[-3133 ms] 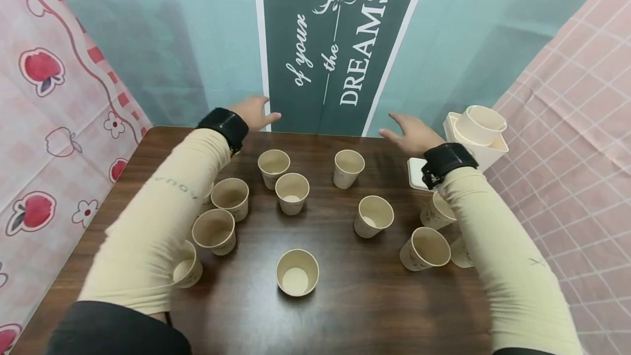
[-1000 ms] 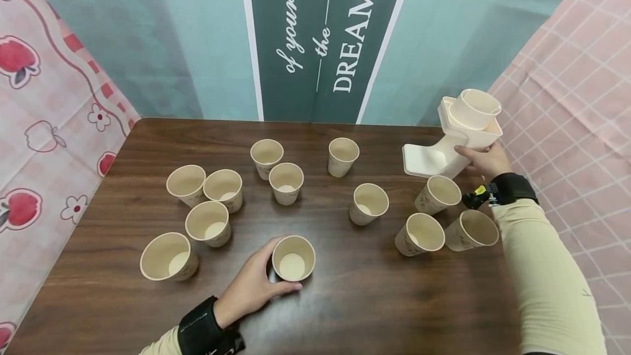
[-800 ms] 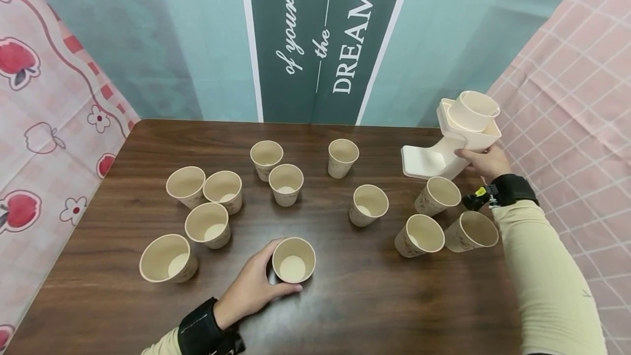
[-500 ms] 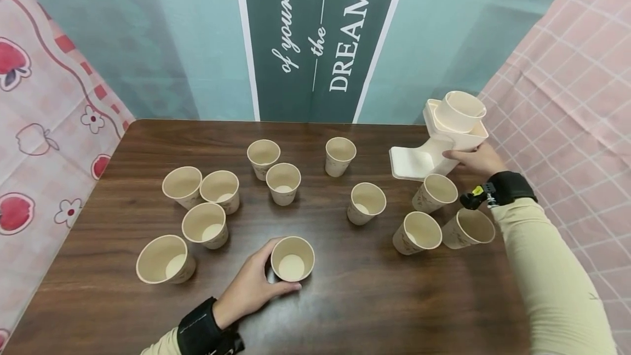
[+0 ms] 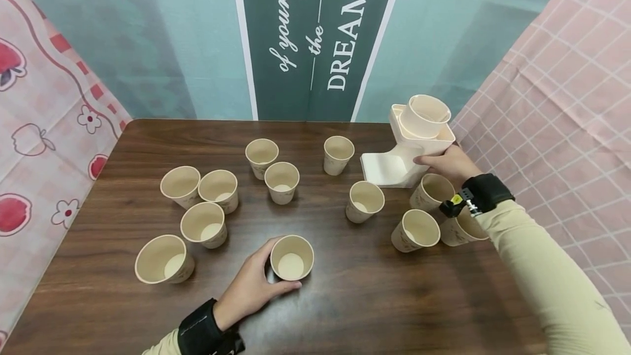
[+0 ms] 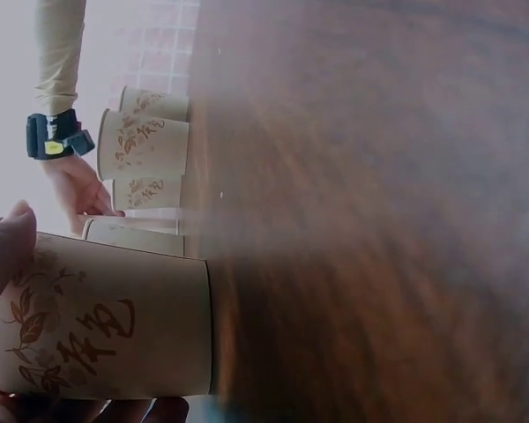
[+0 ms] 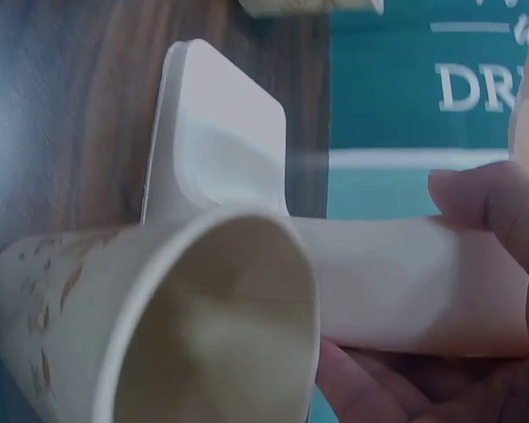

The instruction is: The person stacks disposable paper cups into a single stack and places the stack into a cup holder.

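My left hand (image 5: 251, 286) grips a beige paper cup (image 5: 292, 259) at the front middle of the table, thumb and fingers on opposite sides. In the left wrist view, this paper cup (image 6: 115, 326) shows brown leaves and lettering. My right hand (image 5: 451, 163) holds the neck of a white stand (image 5: 409, 158) with a flat foot and a square tray top. A round white cup-shaped piece (image 5: 425, 116) sits on that tray. In the right wrist view, thumb and fingers wrap the neck (image 7: 397, 282); whether the foot touches the table I cannot tell.
Several upright paper cups stand at left, including a front one (image 5: 165, 259), with two more at back centre, one cup (image 5: 282, 182) nearer. On the right, one cup (image 5: 432, 190) is close to the stand, under my right wrist. A curtain hangs behind the table (image 5: 345, 300).
Both hands hovered near the back edge earlier; the left then took the front paper cup, the right the stand. Over the last half second the stand has moved left; the left hand stays put.
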The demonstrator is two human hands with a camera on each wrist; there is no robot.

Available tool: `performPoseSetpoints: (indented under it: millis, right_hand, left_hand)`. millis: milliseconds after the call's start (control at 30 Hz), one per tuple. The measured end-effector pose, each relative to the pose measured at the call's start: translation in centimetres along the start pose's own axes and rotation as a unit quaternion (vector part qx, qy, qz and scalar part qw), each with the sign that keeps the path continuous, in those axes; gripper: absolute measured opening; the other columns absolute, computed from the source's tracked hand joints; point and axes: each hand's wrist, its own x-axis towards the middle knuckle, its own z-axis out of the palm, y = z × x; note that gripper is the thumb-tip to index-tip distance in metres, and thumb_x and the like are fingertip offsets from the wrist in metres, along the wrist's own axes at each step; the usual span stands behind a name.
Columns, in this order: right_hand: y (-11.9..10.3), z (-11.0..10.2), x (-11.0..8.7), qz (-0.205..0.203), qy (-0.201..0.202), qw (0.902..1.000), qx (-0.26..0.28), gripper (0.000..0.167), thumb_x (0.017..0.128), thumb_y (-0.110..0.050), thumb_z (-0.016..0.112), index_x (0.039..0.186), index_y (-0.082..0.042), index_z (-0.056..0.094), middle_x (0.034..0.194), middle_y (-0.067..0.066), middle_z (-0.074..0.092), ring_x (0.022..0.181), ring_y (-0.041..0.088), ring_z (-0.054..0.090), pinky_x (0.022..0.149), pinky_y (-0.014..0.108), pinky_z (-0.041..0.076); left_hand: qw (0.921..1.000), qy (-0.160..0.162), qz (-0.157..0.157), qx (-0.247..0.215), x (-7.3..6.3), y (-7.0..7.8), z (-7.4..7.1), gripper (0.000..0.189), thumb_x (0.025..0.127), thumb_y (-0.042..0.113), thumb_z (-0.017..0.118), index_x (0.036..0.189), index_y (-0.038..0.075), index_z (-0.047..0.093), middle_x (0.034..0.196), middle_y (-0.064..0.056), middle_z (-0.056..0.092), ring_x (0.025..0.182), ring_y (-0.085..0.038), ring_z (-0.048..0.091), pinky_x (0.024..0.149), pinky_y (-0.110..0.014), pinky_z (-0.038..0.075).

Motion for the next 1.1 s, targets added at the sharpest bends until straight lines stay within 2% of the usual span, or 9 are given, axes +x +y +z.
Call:
performPoseSetpoints:
  millis: [67, 167, 233, 367, 467, 567, 833, 1000, 1100]
  right_hand:
    - [-0.4, 0.5, -0.4, 0.0, -0.006, 0.9998, 0.021, 0.07, 0.094, -0.032, 0.071, 0.143, 0.008, 0.039, 0.137, 0.026, 0.049, 0.112, 0.028, 0.054, 0.081, 0.021, 0.053]
    - [-0.7, 0.9, -0.9, -0.007, -0.012, 0.9997, 0.021, 0.069, 0.094, -0.03, 0.072, 0.142, 0.008, 0.041, 0.136, 0.026, 0.05, 0.113, 0.03, 0.054, 0.081, 0.025, 0.055]
    - [-0.9, 1.2, -1.2, -0.011, -0.015, 0.9997, 0.016, 0.066, 0.094, -0.029, 0.072, 0.14, 0.009, 0.043, 0.133, 0.027, 0.052, 0.112, 0.032, 0.056, 0.082, 0.026, 0.055]
    - [-1.3, 1.6, -1.7, -0.022, -0.014, 0.9996, -0.011, 0.062, 0.092, -0.031, 0.074, 0.132, 0.01, 0.05, 0.123, 0.025, 0.06, 0.1, 0.028, 0.062, 0.079, 0.027, 0.055]
    - [-1.8, 2.0, -2.0, -0.027, -0.014, 0.9991, -0.029, 0.062, 0.092, -0.034, 0.074, 0.13, 0.009, 0.053, 0.119, 0.023, 0.062, 0.099, 0.026, 0.062, 0.081, 0.027, 0.052]
    - [-2.2, 2.4, -2.2, -0.027, -0.019, 0.9991, -0.028, 0.065, 0.092, -0.035, 0.075, 0.133, 0.009, 0.05, 0.123, 0.025, 0.059, 0.107, 0.032, 0.058, 0.084, 0.03, 0.051]
    - [-2.6, 3.3, -2.5, -0.022, -0.018, 0.9995, -0.013, 0.069, 0.09, -0.036, 0.077, 0.137, 0.006, 0.048, 0.13, 0.025, 0.055, 0.114, 0.034, 0.054, 0.087, 0.036, 0.048]
    - [-2.6, 3.6, -2.8, -0.034, -0.022, 0.9992, -0.008, 0.071, 0.092, -0.036, 0.076, 0.141, 0.005, 0.045, 0.135, 0.026, 0.052, 0.12, 0.036, 0.051, 0.096, 0.043, 0.046]
    - [-2.5, 3.6, -3.1, -0.048, -0.025, 0.9986, -0.005, 0.07, 0.092, -0.036, 0.076, 0.141, 0.004, 0.045, 0.133, 0.024, 0.054, 0.119, 0.034, 0.052, 0.095, 0.04, 0.047]
  left_hand:
    - [1.0, 0.001, 0.002, 0.0, 0.0, 0.0, 0.0, 0.076, 0.07, 0.021, 0.095, 0.137, 0.015, 0.058, 0.127, 0.004, 0.066, 0.119, -0.019, 0.062, 0.105, -0.04, 0.048]
    - [1.0, 0.001, 0.004, 0.0, 0.0, 0.0, 0.1, 0.076, 0.071, 0.021, 0.095, 0.137, 0.015, 0.058, 0.126, 0.004, 0.066, 0.118, -0.019, 0.062, 0.104, -0.04, 0.048]
    - [1.0, -0.001, 0.004, 0.0, 0.1, 0.0, 0.2, 0.076, 0.071, 0.022, 0.095, 0.137, 0.016, 0.057, 0.126, 0.005, 0.066, 0.118, -0.018, 0.062, 0.104, -0.04, 0.048]
    - [1.0, -0.008, 0.002, -0.002, 0.6, 0.1, 0.5, 0.075, 0.072, 0.021, 0.095, 0.137, 0.015, 0.057, 0.126, 0.002, 0.066, 0.118, -0.02, 0.062, 0.104, -0.042, 0.048]
    - [0.9999, -0.014, -0.002, -0.008, 1.0, 0.3, 0.8, 0.074, 0.072, 0.02, 0.094, 0.136, 0.014, 0.057, 0.126, -0.001, 0.066, 0.117, -0.021, 0.062, 0.104, -0.044, 0.048]
    - [0.9997, -0.018, -0.006, -0.016, 1.5, 0.4, 1.3, 0.074, 0.072, 0.02, 0.095, 0.136, 0.015, 0.057, 0.125, 0.0, 0.066, 0.118, -0.021, 0.062, 0.104, -0.044, 0.048]
    - [0.9996, -0.02, -0.011, -0.016, 2.9, 0.9, 2.3, 0.075, 0.072, 0.02, 0.095, 0.136, 0.015, 0.057, 0.124, 0.001, 0.066, 0.117, -0.018, 0.062, 0.104, -0.042, 0.048]
    - [0.9996, -0.016, -0.013, -0.017, 3.7, 1.0, 2.6, 0.074, 0.071, 0.016, 0.095, 0.136, 0.014, 0.058, 0.125, -0.001, 0.067, 0.117, -0.019, 0.062, 0.105, -0.043, 0.048]
    - [0.9995, -0.019, -0.018, -0.019, 3.9, 1.0, 2.7, 0.075, 0.071, 0.016, 0.095, 0.136, 0.013, 0.058, 0.125, -0.002, 0.067, 0.118, -0.019, 0.062, 0.105, -0.043, 0.047]
